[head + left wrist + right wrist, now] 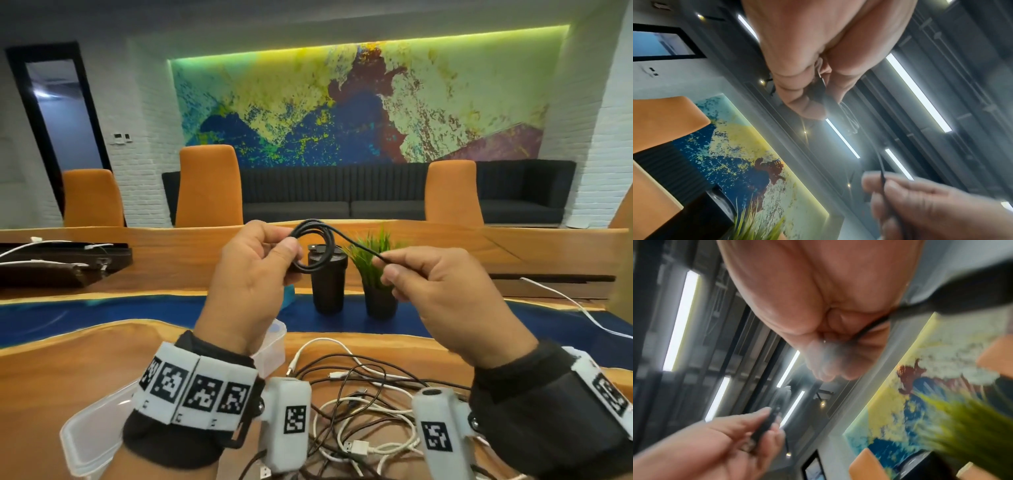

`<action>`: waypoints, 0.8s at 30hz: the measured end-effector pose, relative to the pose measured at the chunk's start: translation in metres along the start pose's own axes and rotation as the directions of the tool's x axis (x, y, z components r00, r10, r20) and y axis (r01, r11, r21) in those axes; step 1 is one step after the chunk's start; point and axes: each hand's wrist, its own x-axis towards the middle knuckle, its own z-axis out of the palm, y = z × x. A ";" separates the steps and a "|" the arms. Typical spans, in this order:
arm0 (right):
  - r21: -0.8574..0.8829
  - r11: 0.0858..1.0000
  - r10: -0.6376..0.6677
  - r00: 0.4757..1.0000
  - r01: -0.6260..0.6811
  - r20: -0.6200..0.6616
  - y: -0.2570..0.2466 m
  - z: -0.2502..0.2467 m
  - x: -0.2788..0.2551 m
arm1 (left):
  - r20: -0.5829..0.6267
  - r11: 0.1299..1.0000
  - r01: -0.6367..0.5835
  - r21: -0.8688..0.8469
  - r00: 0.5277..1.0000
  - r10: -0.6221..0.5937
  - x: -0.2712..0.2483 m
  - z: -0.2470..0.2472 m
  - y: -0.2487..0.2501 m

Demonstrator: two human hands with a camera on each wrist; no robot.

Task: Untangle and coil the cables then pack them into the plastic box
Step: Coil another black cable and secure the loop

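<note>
Head view: left hand point(250, 274) raised at frame center, fingers curled, pinching a small coil of black cable point(313, 245) between thumb and forefinger. Right hand point(442, 291) just right of it, thumb and forefinger pinching the cable's loose tail, which runs from the coil down to the right. Both hands held above the counter point(68, 363). Tangle of black and white cables point(359, 411) lies on the counter at lower center. Clear plastic box point(274, 346) sits behind the left wrist; its lid point(92, 435) lies at lower left. Black cup point(328, 291) and potted green plant point(376, 270) stand behind the hands.

Left wrist view: left fingers point(807, 104) closed on the dark coil at upper center; right hand lower right, gripping a thin black strand.

Right wrist view: blurred. Right fingers point(838, 366) closed on the black cable at top; left hand lower left, holding the dark coil.
</note>
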 end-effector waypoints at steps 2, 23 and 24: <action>-0.306 0.952 -0.010 1.000 0.007 -0.007 0.011 0.000 0.003 | 0.019 0.996 0.083 -0.034 0.996 -0.082 0.003 -0.007 0.001; 0.828 0.323 0.262 0.884 -0.458 0.386 -0.005 0.006 0.004 | 0.388 0.947 0.177 -0.267 0.919 -0.062 -0.016 0.023 0.003; 0.811 0.307 0.230 0.866 -0.498 0.445 -0.005 0.008 0.002 | 0.377 0.943 0.165 -0.289 0.925 -0.046 -0.017 0.025 0.002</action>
